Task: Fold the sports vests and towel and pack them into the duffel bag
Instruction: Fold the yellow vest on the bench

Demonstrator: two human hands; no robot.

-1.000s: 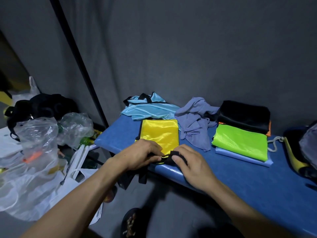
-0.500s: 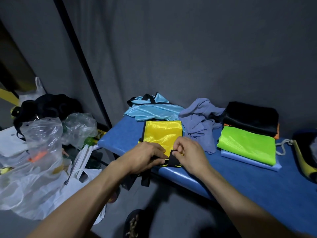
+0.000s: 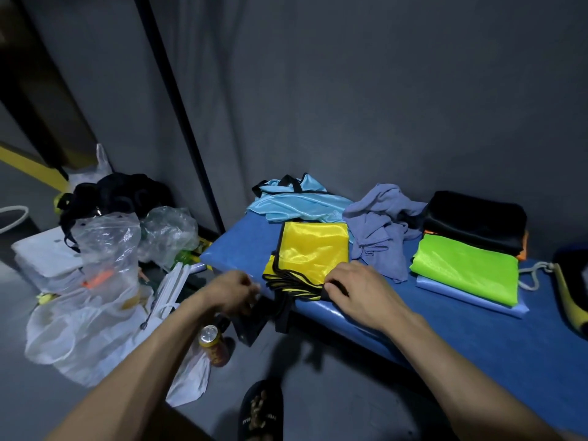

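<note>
From the head view, I am in the middle of folding the yellow vest [image 3: 313, 249], which lies on the blue bench [image 3: 477, 338] just left of the middle of the frame, its near end right at the bench's front edge. My right hand [image 3: 359, 289] pinches the vest's black-trimmed corner with curled fingers. My left hand [image 3: 234, 291] sits just off the bench's left corner with its fingers curled in; it is blurry, so I cannot tell if it holds one of the black straps hanging over the edge. I think the next move is to lift those hanging bits up and fold them flat onto the yellow part. Behind the vest is a light blue vest [image 3: 299, 202], not folded yet. Right of it is the bunched grey towel [image 3: 381, 230]. Further right is a neat pile with a green vest [image 3: 464, 268] on top. The duffel bag [image 3: 572, 281] peeks in at the right edge of the frame. There is open bench in the lower right. A drink can [image 3: 213, 345] stands on the floor below my left hand, so I should mind it.
</note>
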